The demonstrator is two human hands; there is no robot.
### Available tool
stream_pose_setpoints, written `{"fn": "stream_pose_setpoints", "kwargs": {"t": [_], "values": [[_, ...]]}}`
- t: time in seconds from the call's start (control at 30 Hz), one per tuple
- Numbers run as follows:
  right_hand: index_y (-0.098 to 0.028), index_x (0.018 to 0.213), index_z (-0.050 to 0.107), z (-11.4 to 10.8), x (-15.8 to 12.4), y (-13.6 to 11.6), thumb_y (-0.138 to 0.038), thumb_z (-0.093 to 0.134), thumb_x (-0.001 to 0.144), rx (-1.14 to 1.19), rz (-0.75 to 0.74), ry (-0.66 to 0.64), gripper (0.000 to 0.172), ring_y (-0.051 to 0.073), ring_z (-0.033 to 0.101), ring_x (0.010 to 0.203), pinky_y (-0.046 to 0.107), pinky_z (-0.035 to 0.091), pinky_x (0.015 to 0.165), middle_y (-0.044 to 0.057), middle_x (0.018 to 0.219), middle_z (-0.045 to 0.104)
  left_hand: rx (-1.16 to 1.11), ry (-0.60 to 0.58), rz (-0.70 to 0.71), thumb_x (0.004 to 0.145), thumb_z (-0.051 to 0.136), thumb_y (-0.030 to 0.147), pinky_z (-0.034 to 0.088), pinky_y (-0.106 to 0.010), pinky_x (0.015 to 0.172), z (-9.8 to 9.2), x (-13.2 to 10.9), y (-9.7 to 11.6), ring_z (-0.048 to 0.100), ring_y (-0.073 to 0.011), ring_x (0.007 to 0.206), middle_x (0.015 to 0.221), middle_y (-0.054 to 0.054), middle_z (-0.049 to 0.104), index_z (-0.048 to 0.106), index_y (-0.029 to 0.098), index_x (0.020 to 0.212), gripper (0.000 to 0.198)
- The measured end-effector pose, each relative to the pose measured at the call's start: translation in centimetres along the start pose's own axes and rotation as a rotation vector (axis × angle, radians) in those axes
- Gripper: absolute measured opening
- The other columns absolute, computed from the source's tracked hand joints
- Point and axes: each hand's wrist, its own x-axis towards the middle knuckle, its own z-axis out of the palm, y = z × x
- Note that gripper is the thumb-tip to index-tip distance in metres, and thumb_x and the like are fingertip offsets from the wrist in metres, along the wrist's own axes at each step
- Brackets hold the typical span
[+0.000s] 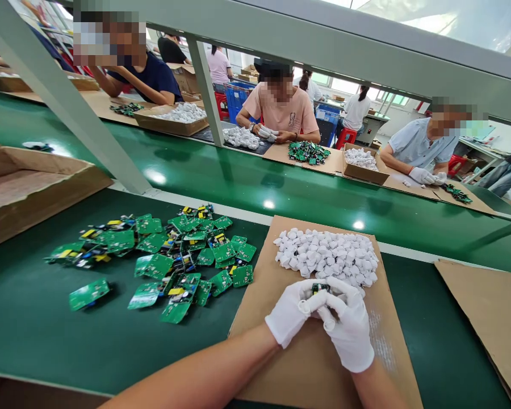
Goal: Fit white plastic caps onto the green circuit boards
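My left hand (290, 316) and my right hand (350, 329), both in white gloves, are pressed together over a cardboard sheet (306, 363). Between their fingers they grip a small green circuit board (321, 288), mostly hidden. Just beyond the hands lies a heap of small white plastic shells (329, 255) on the same sheet. To the left, several green circuit boards (166, 255) lie scattered on the green table surface (46, 329).
An open cardboard box (29, 187) sits at the far left, another cardboard sheet (489, 312) at the right. A grey frame post (72, 108) crosses diagonally. Beyond a green conveyor belt (281, 187), several people work at similar piles of boards and shells.
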Motion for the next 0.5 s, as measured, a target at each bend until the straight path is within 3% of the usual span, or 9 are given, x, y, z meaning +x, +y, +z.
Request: {"fn": "stream_pose_setpoints", "kwargs": {"t": [0.07, 0.13, 0.27, 0.37, 0.5], "values": [[-0.026, 0.102, 0.063, -0.24, 0.18, -0.24, -0.030, 0.055, 0.081, 0.151, 0.035, -0.090, 0.023, 0.025, 0.055, 0.101, 0.042, 0.049, 0.082, 0.009, 0.118, 0.053, -0.034, -0.024, -0.047, 0.066, 0.068, 0.039, 0.047, -0.024, 0.057, -0.20, 0.03, 0.23, 0.054, -0.0106, 0.058, 0.066, -0.002, 0.057, 0.062, 0.011, 0.080, 0.033], [-0.024, 0.119, 0.052, -0.44, 0.31, -0.33, -0.038, 0.052, 0.082, 0.310, 0.121, -0.117, 0.039, 0.027, 0.053, 0.108, 0.044, 0.047, 0.087, 0.010, 0.121, 0.053, -0.045, -0.029, -0.065, 0.065, 0.068, 0.039, 0.047, -0.023, 0.056, -0.40, 0.04, 0.32, 0.054, -0.0101, 0.059, 0.065, -0.001, 0.055, 0.060, 0.011, 0.076, 0.031], [-0.020, 0.135, 0.031, -0.35, 0.21, -0.30, -0.034, 0.055, 0.082, 0.466, 0.375, -0.141, 0.060, 0.024, 0.057, 0.105, 0.038, 0.051, 0.084, 0.011, 0.120, 0.057, 0.006, -0.029, -0.097, 0.070, 0.064, 0.036, 0.049, -0.023, 0.055, -0.43, 0.07, 0.02, 0.056, -0.0094, 0.057, 0.069, -0.003, 0.059, 0.061, 0.012, 0.084, 0.028], [-0.019, 0.132, 0.039, -0.11, 0.03, -0.37, -0.032, 0.055, 0.082, 0.505, 0.437, -0.228, 0.054, 0.023, 0.059, 0.103, 0.032, 0.053, 0.081, 0.009, 0.112, 0.063, 0.019, -0.005, -0.086, 0.071, 0.063, 0.035, 0.050, -0.025, 0.057, -0.26, 0.02, -0.29, 0.059, -0.0116, 0.057, 0.068, -0.004, 0.061, 0.060, 0.011, 0.089, 0.030], [-0.020, 0.125, 0.050, -0.18, 0.03, -0.43, -0.031, 0.053, 0.084, 0.436, 0.471, -0.223, 0.042, 0.021, 0.063, 0.092, 0.029, 0.053, 0.078, 0.007, 0.109, 0.065, -0.017, -0.030, -0.044, 0.074, 0.058, 0.043, 0.050, -0.029, 0.064, -0.29, -0.13, -0.48, 0.061, -0.0151, 0.065, 0.070, -0.007, 0.063, 0.058, 0.011, 0.096, 0.039]]}}
